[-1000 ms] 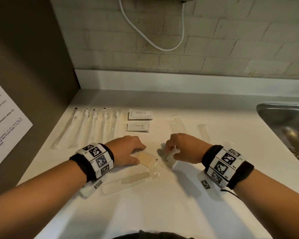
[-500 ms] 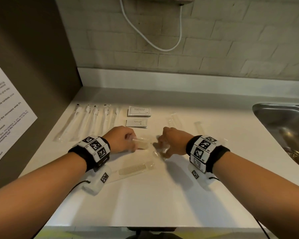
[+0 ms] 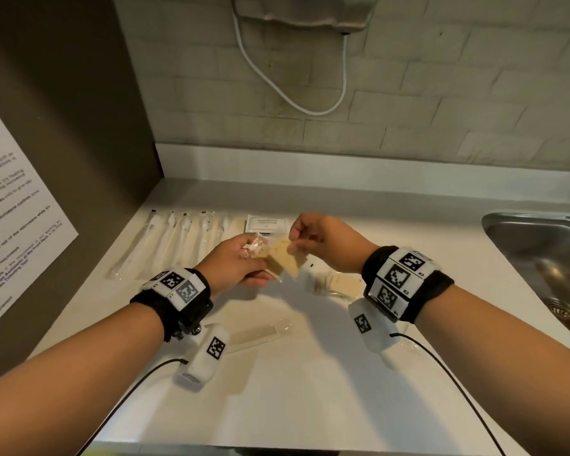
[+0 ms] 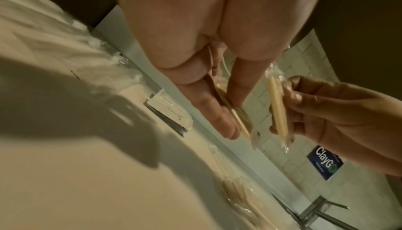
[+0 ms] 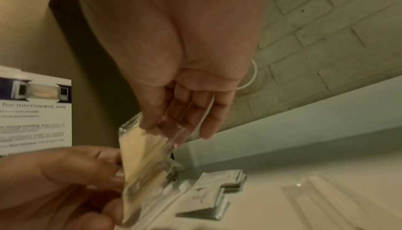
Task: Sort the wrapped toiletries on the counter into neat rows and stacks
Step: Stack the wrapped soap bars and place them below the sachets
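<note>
Both hands are raised above the white counter [image 3: 310, 373], each with a flat tan toiletry in clear wrap. My left hand [image 3: 254, 253] pinches one packet [image 3: 266, 258] between thumb and fingers, seen edge-on in the left wrist view as packet [image 4: 238, 120]. My right hand [image 3: 297, 241] pinches the second packet [image 3: 292, 263] by its upper corner, which the right wrist view shows as packet [image 5: 141, 144]. The two packets overlap, almost touching. More tan wrapped packets [image 3: 339, 284] lie on the counter under my right wrist.
A row of wrapped toothbrushes [image 3: 178, 241] lies at the back left, with a white sachet stack [image 3: 265, 222] beside it. A wrapped comb [image 3: 257, 334] lies near my left wrist. A steel sink [image 3: 540, 251] is on the right, a notice [image 3: 14, 225] on the left wall.
Both hands have lifted off the counter, each carrying a tan packet, and have come together in the air. The tan packets by my right wrist have come into view.
</note>
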Tool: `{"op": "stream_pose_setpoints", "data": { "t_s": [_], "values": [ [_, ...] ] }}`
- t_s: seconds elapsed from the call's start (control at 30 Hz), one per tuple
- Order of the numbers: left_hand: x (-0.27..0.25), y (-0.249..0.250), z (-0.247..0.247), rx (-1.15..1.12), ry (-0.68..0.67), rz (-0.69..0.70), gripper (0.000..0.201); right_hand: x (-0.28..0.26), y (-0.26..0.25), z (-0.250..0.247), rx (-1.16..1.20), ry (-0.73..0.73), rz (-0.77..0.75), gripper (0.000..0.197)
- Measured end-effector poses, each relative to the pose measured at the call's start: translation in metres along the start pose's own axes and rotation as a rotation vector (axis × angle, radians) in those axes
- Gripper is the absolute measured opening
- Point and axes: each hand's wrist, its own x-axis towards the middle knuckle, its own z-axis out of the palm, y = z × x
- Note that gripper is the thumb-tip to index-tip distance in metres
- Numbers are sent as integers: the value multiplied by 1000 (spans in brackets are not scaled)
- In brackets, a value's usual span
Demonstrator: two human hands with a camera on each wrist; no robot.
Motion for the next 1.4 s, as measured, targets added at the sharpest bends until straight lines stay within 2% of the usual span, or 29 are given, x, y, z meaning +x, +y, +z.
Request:
{"op": "stream_pose_setpoints", "data": {
  "t_s": [0.27, 0.33, 0.43, 0.63, 0.77, 0.87, 0.97, 1.07, 1.13, 1.23, 1.33, 1.4],
  "values": [
    [-6, 16, 18, -78, -121, 30, 37, 7, -7, -11, -92, 22, 26, 15],
    [-8, 19, 22, -81, -130, 29, 28, 5, -9, -9, -88, 34, 21, 17],
    [-10, 21, 28, -81, -120, 22, 16, 1, -10, -6, -84, 63, 31, 15],
    [-6, 18, 38, 69, -90, 40, 23, -11, 1, -10, -131, 84, 60, 11],
    [-2, 15, 41, 58, -58, 59, 23, -22, 19, -18, -196, 111, 161, 16],
    [0, 16, 44, 51, -49, 54, 23, -34, 40, -25, -276, 19, 311, 28],
    [6, 14, 45, 87, -14, 31, 26, -45, 58, -23, -391, -147, 473, 60],
    [10, 16, 46, 168, 25, 15, 22, -49, 66, -10, -495, -233, 493, 80],
    [11, 19, 44, 187, 41, 17, 22, -47, 62, -1, -545, -281, 448, 80],
    [10, 18, 39, 200, 50, -8, 23, -37, 54, 4, -621, -321, 388, 69],
    [10, 15, 34, 194, 35, -30, 26, -26, 46, 7, -603, -306, 368, 77],
    [9, 13, 30, 180, 42, -43, 27, -21, 42, 9, -671, -359, 312, 72]
  ]
}}
